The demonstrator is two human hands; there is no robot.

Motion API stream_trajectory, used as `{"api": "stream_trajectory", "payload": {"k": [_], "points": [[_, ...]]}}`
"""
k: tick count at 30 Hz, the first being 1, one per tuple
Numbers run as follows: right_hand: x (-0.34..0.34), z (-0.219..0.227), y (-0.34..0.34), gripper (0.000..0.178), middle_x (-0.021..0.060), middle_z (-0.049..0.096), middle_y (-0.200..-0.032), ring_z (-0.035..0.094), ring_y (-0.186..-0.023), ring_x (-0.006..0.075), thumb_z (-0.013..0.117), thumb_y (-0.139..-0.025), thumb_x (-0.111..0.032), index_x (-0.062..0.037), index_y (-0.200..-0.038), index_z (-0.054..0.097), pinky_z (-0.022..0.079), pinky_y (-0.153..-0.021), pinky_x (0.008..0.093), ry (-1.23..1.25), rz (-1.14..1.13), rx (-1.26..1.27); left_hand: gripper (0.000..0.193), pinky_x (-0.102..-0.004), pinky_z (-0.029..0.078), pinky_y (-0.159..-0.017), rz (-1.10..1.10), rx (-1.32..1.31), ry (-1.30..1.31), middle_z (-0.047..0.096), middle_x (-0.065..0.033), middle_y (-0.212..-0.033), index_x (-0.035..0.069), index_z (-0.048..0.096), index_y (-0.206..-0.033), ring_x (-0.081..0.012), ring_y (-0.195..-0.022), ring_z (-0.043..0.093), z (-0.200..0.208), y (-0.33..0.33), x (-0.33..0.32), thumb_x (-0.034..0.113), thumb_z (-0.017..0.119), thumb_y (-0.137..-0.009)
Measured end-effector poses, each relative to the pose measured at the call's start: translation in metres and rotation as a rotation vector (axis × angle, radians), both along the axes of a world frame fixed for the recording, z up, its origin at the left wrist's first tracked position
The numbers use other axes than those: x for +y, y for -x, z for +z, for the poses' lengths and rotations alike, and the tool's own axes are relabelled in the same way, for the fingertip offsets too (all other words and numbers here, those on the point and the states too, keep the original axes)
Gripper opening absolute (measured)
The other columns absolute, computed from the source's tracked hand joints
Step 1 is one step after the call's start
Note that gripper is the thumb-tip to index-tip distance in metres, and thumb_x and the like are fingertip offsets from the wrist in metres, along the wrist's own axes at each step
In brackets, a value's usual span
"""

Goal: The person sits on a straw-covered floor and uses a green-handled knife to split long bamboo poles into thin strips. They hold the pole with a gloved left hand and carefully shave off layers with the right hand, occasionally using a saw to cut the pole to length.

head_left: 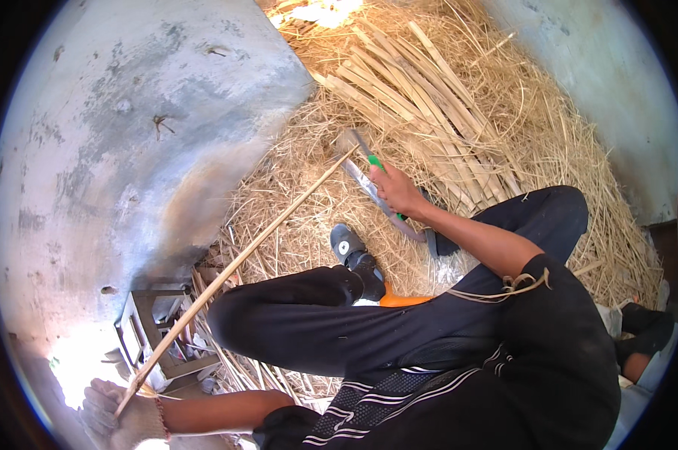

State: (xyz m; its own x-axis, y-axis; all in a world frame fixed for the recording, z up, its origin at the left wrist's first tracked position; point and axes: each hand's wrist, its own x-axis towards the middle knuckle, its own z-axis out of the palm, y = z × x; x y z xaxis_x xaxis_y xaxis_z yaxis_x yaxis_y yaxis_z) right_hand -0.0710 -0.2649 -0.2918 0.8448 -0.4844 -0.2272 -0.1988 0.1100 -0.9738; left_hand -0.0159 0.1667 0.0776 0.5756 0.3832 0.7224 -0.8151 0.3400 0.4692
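From my seat I see one long cane strip point(234, 262) stretched across the view. My left hand point(121, 416), in a pale work glove, is closed around its near end at the lower left. The far end rests against a small grey block point(346, 141) out on the straw floor point(579, 172).

My right hand point(395, 189), bare, is wrapped around the green handle of a long knife point(372, 191) whose blade lies right beside the strip's far tip. I judge the blade is at the very start of this strip: nothing shows it split or shaved along its length yet, so the whole run down the strip is left to do.

As for what looks done, a heap of flat split slats point(414, 97) lies beyond the knife, side by side and pointing away from me. Loose shavings cover the floor around them, which I read as a good deal of work already behind this piece.

The count:
- one strip in hand
- one knife
- one block
- one heap of slats, too many and too overlapped to count singly
- one small wooden stool or crate point(155, 330) by the wall at the left
- one orange thing point(402, 300) half hidden under my leg, which I cannot identify
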Motion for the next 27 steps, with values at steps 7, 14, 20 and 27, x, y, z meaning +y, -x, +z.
{"api": "stream_trajectory", "payload": {"k": [7,14,20,27], "points": [[-0.022,0.047,-0.021,0.084,0.0183,0.067,-0.104,0.031,-0.042,0.0036,0.053,-0.09,-0.066,0.0028,-0.136,0.038,0.033,-0.037,0.0208,-0.537,-0.146,-0.181,0.028,-0.0304,0.022,-0.053,-0.332,-0.188,-0.001,0.02,0.0022,-0.048,0.02,0.025,-0.052,-0.0125,-0.049,0.024,-0.001,0.003,0.033,0.014,0.05,-0.062],[-0.044,0.081,-0.028,0.024,0.0181,0.069,-0.097,0.038,-0.044,0.0042,0.059,-0.096,-0.016,0.0027,-0.108,0.053,0.034,-0.038,0.0216,-0.506,-0.266,-0.478,0.026,-0.0267,0.021,-0.048,-0.597,-0.234,0.117,0.023,0.0079,-0.043,0.024,0.028,-0.052,-0.007,-0.04,0.025,-0.048,-0.032,0.071,0.014,0.043,-0.071],[-0.074,0.065,-0.031,0.007,0.0116,0.067,-0.082,0.053,-0.05,0.0108,0.06,-0.09,-0.007,-0.0016,-0.094,0.061,0.039,-0.041,0.026,-0.15,-0.305,-0.149,0.027,-0.0263,0.024,-0.055,-0.423,-0.231,0.021,0.024,0.0071,-0.047,0.024,0.028,-0.056,-0.007,-0.046,0.028,-0.064,-0.042,0.123,0.017,0.045,-0.076],[-0.265,-0.057,0.066,0.032,0.0231,0.068,-0.098,0.066,-0.093,0.0385,0.062,-0.087,-0.026,0.0023,-0.102,0.064,0.05,-0.081,0.0502,0.554,-1.01,0.632,0.031,-0.0276,0.027,-0.047,0.84,-0.223,-0.351,0.04,0.0048,-0.05,0.019,0.033,-0.054,-0.0088,-0.045,0.037,-0.06,-0.047,0.237,0.012,0.047,-0.08]]}}
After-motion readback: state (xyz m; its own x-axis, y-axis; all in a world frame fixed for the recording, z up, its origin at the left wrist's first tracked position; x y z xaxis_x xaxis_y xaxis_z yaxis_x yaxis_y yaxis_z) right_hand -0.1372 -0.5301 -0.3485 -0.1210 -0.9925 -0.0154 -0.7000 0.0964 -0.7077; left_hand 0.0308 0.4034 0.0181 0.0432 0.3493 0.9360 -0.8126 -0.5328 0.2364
